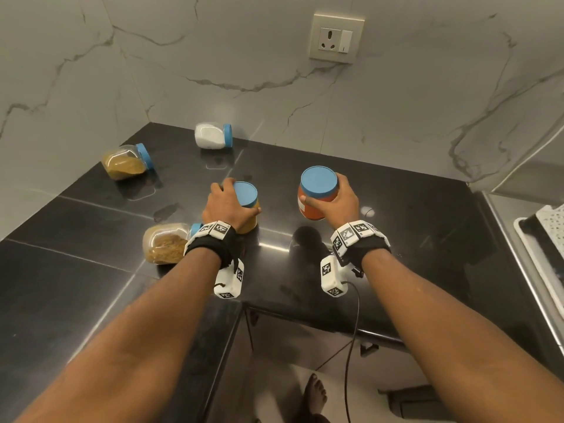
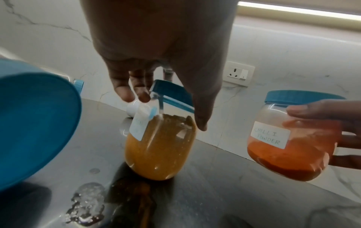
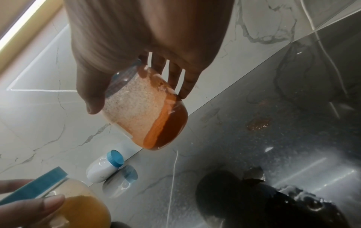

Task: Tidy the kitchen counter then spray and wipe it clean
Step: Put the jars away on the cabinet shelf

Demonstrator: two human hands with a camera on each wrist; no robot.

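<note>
My left hand (image 1: 227,204) grips the blue lid of a jar of yellow powder (image 1: 248,209) from above; the jar (image 2: 160,146) leans a little with its base on the black counter (image 1: 427,239). My right hand (image 1: 335,201) holds a blue-lidded jar of red powder (image 1: 317,193), labelled chilli powder (image 2: 289,138), lifted clear of the counter and tilted (image 3: 146,111). A wet patch (image 2: 87,200) lies in front of the yellow jar. An orange stain (image 3: 257,123) marks the counter to the right.
Three more blue-lidded jars lie on their sides: brown powder (image 1: 125,161) at the far left, white powder (image 1: 213,135) by the back wall, brown granules (image 1: 166,242) beside my left wrist. A white tray (image 1: 537,239) sits at the right. The counter's front edge (image 1: 305,319) runs below my wrists.
</note>
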